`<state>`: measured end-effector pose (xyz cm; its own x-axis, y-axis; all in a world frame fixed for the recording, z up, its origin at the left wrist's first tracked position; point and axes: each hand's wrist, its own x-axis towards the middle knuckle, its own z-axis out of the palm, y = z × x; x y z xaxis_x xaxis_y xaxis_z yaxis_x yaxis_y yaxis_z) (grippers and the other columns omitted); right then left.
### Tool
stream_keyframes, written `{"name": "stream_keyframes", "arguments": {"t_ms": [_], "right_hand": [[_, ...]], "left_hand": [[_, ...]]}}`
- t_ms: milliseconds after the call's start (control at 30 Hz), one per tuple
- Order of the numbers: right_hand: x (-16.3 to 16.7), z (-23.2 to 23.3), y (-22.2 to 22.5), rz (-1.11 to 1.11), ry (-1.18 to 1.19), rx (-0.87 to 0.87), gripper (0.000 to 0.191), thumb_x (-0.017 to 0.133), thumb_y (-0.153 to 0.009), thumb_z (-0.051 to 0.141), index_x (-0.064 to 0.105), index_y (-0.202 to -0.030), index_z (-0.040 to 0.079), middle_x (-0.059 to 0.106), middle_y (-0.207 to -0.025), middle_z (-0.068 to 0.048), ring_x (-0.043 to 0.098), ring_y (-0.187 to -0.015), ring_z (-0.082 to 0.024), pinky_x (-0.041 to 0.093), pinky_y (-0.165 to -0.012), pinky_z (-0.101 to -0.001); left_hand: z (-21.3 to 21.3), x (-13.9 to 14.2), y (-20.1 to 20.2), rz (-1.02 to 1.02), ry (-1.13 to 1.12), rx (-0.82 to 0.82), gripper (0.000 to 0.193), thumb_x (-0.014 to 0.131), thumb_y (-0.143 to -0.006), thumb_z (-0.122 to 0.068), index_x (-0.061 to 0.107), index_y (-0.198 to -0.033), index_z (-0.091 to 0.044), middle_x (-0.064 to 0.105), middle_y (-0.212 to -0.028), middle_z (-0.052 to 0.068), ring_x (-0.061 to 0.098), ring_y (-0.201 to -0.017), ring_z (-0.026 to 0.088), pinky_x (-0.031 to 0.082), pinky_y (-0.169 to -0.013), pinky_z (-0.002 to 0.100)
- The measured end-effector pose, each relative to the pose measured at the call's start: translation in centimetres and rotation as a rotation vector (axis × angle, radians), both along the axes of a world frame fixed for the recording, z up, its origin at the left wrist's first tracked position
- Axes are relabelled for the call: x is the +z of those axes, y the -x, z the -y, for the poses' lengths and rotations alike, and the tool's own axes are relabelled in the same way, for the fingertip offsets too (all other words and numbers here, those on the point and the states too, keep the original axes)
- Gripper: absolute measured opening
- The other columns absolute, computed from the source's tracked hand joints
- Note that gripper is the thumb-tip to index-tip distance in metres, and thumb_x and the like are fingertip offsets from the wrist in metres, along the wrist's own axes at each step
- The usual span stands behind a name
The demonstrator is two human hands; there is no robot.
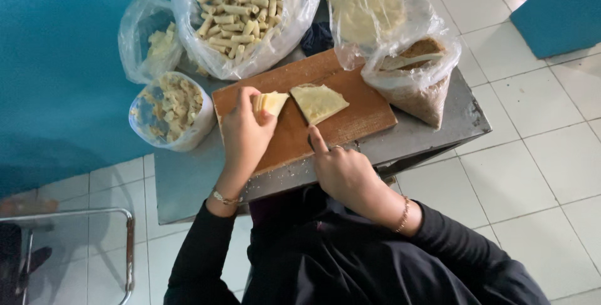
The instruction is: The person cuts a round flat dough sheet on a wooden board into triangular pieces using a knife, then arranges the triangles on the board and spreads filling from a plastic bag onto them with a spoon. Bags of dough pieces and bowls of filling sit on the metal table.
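Head view. Hidden or unclear items: the lower edge of the wooden cutting board (pixel 350 120) is covered by both hands. The contents of the clear bag (pixel 369 5) at 12 o'clock are blurred behind glare; only a pale flat mass shows. The bag of brown crumbs (pixel 416 86) at 2 o'clock hides its base behind its own folds. A dark object under the right hand (pixel 341 170) is mostly covered and cannot be identified.

Hand pose: the left hand (pixel 244 133) rests on the board's left half, fingers curled shut around a folded stack of pale wrappers (pixel 270 101), which projects toward 1 o'clock. The right hand lies palm down at the board's near edge, index finger extended toward 12 o'clock, remaining fingers curled under; whether they clamp the dark object cannot be told. A single triangular wrapper (pixel 318 101) lies flat at board centre, just beyond the index fingertip, apart from it.

Edges and room: the board sits diagonally on a grey metal table (pixel 451 114). The bag of rolled pieces (pixel 241 14), a small bag (pixel 150 39) and a filled tub (pixel 169 111) crowd the 10 to 12 o'clock side. The board's right end is bare.
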<state>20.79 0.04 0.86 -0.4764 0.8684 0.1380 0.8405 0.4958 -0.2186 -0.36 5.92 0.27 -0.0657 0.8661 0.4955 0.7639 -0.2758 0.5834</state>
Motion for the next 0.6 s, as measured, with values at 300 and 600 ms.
{"name": "stream_keyframes", "arguments": {"t_ms": [300,600], "right_hand": [[2.5,-0.9,-1.1,-0.237,0.067,-0.043,0.061,0.061,-0.094,0.026,0.045,-0.149,0.004,0.067,-0.062,-0.017,0.066,-0.051,-0.038,0.053,-0.049,-0.0481],[8.7,0.9,-3.9,-0.502,0.258,0.095,0.062,0.064,-0.09,0.015,0.047,-0.149,0.012,0.074,-0.109,-0.021,0.072,-0.072,-0.041,0.059,-0.063,-0.0443]], "left_hand": [[0.6,3.7,4.7,0.056,0.016,-0.029,0.041,0.072,-0.085,-0.005,0.057,-0.124,-0.008,0.072,-0.08,0.014,0.073,-0.069,0.029,0.056,-0.063,0.039],[10.4,2.4,11.8,-0.388,-0.116,0.251,0.029,0.074,-0.095,-0.003,0.062,-0.121,-0.007,0.075,-0.095,0.013,0.073,-0.077,0.027,0.056,-0.068,0.036]]}}
